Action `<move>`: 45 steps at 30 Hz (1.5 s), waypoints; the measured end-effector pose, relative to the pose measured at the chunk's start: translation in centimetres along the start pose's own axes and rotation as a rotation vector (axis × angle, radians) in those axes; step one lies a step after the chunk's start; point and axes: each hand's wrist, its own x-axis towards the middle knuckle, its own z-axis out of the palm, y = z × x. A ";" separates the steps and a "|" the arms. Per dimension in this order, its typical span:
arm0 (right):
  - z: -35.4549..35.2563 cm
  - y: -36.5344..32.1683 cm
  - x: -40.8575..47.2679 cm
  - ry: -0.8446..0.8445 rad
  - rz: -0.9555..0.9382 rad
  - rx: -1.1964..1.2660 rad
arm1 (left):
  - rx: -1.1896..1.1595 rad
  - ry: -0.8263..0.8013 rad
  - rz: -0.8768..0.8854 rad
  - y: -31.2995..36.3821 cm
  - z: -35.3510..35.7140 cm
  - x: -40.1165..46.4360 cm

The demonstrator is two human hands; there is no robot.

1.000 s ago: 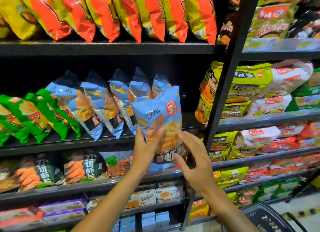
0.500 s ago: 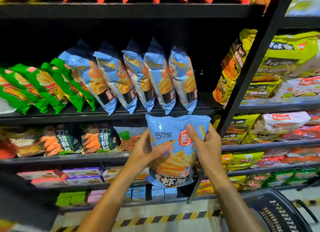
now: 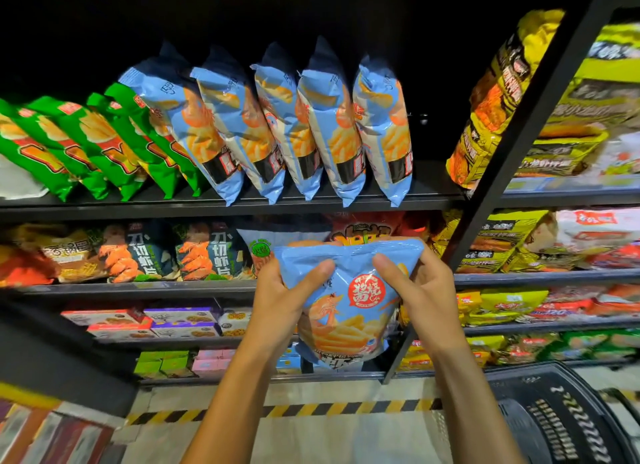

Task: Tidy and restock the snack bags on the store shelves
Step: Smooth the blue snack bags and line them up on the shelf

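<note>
Both hands gripped one blue bag by its upper corners, the left hand and right hand each with thumb in front and fingers curled behind. It hung upright, long axis vertical, well below the blue row and under the gap at that row's right end, nearer the right hand.

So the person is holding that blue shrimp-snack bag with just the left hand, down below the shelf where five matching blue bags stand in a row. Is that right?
Not quite. The head view shows both hands on the blue shrimp-snack bag: the left hand and the right hand each have a grip on its upper part. The rest holds: it is below the shelf where the five matching blue bags stand in a row.
</note>
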 end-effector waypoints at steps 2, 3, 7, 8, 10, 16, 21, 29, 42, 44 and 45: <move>-0.7 -0.2 0.1 -0.057 0.000 -0.027 | -0.004 -0.031 -0.012 0.3 -0.1 -0.1; -1.1 -0.3 0.1 -0.098 -0.001 -0.044 | -0.006 -0.049 -0.021 0.4 -0.1 -0.1; -2.3 -0.4 0.5 -0.230 -0.065 -0.099 | -0.010 -0.139 -0.045 0.5 -0.8 0.1; -2.4 -0.4 0.6 -0.240 -0.089 -0.101 | -0.015 -0.175 -0.047 0.6 -1.0 0.2; -2.4 -0.1 0.6 -0.240 -0.119 -0.101 | -0.027 -0.258 -0.028 0.7 -1.4 0.5; -2.0 0.5 0.6 -0.205 -0.135 -0.080 | -0.069 -0.320 0.089 0.1 -1.5 1.5; -2.3 0.1 1.0 -0.175 -0.225 -0.098 | -0.137 -0.308 0.091 -0.6 -1.4 2.1; -2.9 0.7 1.4 -0.212 -0.158 -0.091 | -0.161 -0.250 0.051 -0.9 -0.8 2.5; -3.4 5.1 0.2 -0.035 0.153 -0.073 | 0.085 -0.185 0.100 -0.8 0.3 2.8; -3.6 5.7 0.7 0.079 0.242 -0.037 | 0.132 -0.302 0.009 -0.8 0.7 2.7; -3.7 5.9 0.9 0.124 0.310 -0.020 | 0.053 -0.362 -0.069 -0.9 1.0 2.6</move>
